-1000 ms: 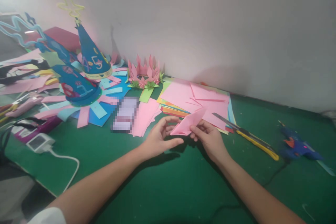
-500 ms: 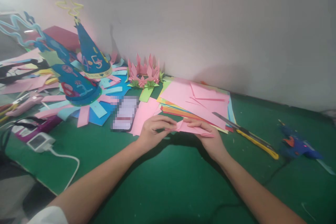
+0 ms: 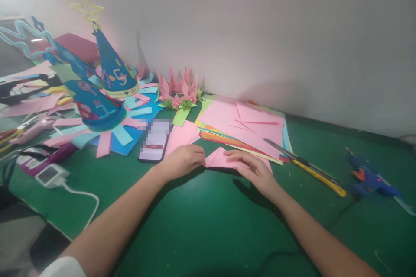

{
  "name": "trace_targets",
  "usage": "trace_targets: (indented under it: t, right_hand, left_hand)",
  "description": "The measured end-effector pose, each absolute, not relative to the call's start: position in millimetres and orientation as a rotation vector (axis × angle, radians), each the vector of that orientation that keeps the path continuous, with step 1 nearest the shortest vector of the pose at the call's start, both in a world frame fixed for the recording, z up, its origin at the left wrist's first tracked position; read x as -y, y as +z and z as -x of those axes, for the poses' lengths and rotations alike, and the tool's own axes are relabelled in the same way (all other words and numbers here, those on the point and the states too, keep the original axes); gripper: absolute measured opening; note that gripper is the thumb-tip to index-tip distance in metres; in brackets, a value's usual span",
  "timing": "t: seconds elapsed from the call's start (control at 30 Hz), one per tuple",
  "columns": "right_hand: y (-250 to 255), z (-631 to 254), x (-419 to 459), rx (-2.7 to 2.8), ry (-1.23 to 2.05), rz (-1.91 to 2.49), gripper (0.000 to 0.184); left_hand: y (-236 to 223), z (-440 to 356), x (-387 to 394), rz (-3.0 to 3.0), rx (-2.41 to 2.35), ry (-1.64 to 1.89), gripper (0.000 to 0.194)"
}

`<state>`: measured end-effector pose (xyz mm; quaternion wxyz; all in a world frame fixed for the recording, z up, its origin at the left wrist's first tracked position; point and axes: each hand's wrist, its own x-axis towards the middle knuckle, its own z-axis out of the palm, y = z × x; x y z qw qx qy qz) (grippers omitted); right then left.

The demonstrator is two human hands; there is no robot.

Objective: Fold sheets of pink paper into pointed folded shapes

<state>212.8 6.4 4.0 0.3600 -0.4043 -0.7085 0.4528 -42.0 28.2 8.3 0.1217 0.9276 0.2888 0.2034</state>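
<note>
Steadying one small, folded piece of pink paper [image 3: 218, 159] between them, two bare hands meet at mid-view, low over a green tabletop [image 3: 201, 225]. The left hand [image 3: 185, 160] curls at the paper's left corner; whether it pinches, I cannot tell. The right hand [image 3: 256, 173] is loosely spread, fingers laid across the paper, probably to keep the fold flat. One stack of coloured paper sheets [image 3: 247, 117], pink uppermost, lies just beyond, seemingly within easy reach. On the right are one yellow-handled craft knife [image 3: 318, 177] and one blue glue gun [image 3: 367, 181], apparently kept clear of the fingers. On the left are one black-edged phone [image 3: 154, 140], one pink-and-green paper crown [image 3: 178, 91] and at least two decorated blue cone hats [image 3: 113, 69]; overlap hides the exact count.
</note>
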Motion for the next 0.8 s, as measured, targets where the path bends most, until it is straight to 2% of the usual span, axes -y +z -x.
trace_targets:
  t: [0.13, 0.33, 0.63, 0.8]
  right_hand:
    - [-2.0, -211.4, -8.4, 1.827, 1.085, 1.155, 0.033]
    - [-4.3, -209.3, -11.2, 2.076, 0.733, 1.158, 0.014]
    - [-3.7, -208.4, -12.6, 2.161, 0.721, 1.181, 0.008]
    - [-1.7, -209.9, -13.7, 2.231, 0.743, 1.177, 0.012]
  left_hand:
    - [12.9, 44.6, -27.7, -2.623, -0.753, 0.559, 0.026]
    - [18.9, 50.8, -26.5, -2.546, -0.747, 0.438, 0.023]
    - [15.5, 50.2, -26.3, -2.421, -0.874, 0.404, 0.022]
    - [16.2, 47.4, -24.8, -2.420, -0.909, 0.432, 0.019]
